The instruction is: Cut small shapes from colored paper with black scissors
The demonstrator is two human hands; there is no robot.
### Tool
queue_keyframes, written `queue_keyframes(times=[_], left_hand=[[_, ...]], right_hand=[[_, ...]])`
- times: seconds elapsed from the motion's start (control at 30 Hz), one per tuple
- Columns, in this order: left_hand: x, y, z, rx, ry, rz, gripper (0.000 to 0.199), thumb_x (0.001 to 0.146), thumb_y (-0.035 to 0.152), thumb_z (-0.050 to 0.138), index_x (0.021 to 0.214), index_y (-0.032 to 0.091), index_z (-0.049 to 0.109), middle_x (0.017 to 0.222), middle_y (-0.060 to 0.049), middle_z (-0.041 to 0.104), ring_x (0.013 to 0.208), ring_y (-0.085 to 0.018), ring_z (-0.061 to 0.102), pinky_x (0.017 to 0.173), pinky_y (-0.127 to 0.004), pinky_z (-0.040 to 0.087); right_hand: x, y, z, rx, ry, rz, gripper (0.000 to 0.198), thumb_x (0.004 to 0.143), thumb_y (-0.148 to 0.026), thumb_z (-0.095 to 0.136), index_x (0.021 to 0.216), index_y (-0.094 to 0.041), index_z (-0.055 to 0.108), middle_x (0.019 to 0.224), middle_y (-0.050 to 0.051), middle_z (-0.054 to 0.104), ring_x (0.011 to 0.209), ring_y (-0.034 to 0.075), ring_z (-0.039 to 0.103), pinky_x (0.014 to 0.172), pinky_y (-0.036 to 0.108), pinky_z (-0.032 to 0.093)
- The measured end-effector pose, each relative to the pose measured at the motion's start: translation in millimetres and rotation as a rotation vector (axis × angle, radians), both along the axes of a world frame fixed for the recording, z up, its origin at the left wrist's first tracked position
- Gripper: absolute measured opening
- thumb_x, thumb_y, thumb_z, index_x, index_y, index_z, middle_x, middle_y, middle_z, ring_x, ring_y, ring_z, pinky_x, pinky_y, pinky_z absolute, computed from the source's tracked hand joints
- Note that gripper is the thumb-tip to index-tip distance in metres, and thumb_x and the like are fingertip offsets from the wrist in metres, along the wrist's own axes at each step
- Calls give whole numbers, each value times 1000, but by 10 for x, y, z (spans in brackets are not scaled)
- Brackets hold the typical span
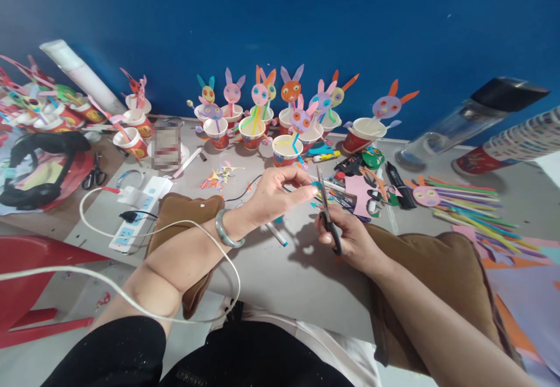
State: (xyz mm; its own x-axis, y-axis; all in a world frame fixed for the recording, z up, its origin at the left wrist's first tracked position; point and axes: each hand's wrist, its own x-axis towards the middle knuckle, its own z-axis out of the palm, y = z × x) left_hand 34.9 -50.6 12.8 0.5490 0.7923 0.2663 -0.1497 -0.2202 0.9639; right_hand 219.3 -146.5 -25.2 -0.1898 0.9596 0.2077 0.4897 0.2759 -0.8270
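Between the fingertips of my left hand is a small piece of teal paper, pinched near the middle of the table. My right hand grips black-handled scissors, their blades pointing up and touching or passing right beside the teal piece. Whether the blades are fully closed is hard to tell. On the table below lies a marker with a teal end. Behind my hands stand several paper cups with paper rabbit figures, the nearest being a white-and-red cup with an orange-faced rabbit.
Paper scraps lie left of centre. A power strip and white cable are at left, the cable looping over my left arm. Brown cushions lie under both forearms. Coloured strips, stacked cups and a clear bottle occupy the right.
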Motion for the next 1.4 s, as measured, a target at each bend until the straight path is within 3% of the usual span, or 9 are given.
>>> queue_keyframes(times=[0.8,1.27,1.4], left_hand=[[-2,27,3,14,-38,1,11,74,24,72,72,16,65,75,-1,66,73,-10,57,73,-26,48],[24,-30,-54,-89,-13,3,14,73,26,74,71,15,65,80,-3,67,70,-9,57,66,-23,46],[34,-30,-52,-64,-44,-10,15,72,25,75,69,15,64,78,-2,66,74,-10,59,72,-24,48]], right_hand=[[25,5,-9,0,-12,2,66,77,-85,51,62,-21,52,66,3,55,67,19,50,66,33,41],[15,-7,18,-5,-17,48,66,78,-86,48,64,-21,49,69,3,57,69,19,50,70,34,41],[9,-5,20,-7,-22,44,66,77,-86,49,65,-21,50,69,3,57,69,19,50,69,34,41]])
